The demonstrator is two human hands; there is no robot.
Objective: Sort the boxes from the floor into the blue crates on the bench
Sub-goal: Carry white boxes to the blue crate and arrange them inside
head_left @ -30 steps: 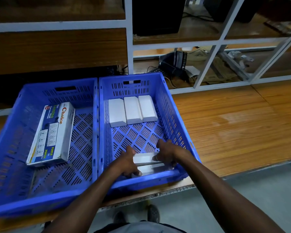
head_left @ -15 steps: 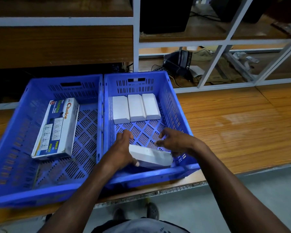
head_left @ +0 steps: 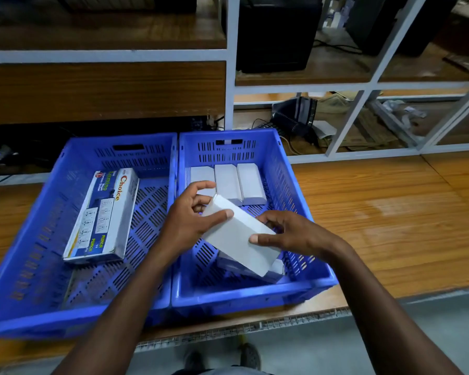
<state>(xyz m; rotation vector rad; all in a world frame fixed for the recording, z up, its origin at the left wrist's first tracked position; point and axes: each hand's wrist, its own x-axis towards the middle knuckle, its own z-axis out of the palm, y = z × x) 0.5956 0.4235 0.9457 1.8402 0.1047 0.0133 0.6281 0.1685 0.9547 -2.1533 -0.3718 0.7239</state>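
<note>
Two blue crates stand side by side on the wooden bench. The left crate point(head_left: 33, 239) holds a long printed "Choice" box point(head_left: 103, 215). In the right crate point(head_left: 303, 201), three plain white boxes point(head_left: 228, 182) lie in a row at the far end. Above the near half of that crate both hands hold a plain white box point(head_left: 238, 239), tilted with its far end raised. My left hand point(head_left: 190, 220) grips its far end, thumb on top. My right hand point(head_left: 290, 234) grips its near right side. Another white box point(head_left: 275, 267) lies partly hidden underneath.
The wooden bench point(head_left: 385, 217) stretches to the right of the crates. Behind stands a white metal shelf frame point(head_left: 229, 85) with dark equipment, cables and a bag. Grey floor and my shoes point(head_left: 251, 355) show below the bench edge.
Both hands have lifted the white box from the crate's near end, raised it and turned it so its far end points towards the three boxes. The view has moved closer.
</note>
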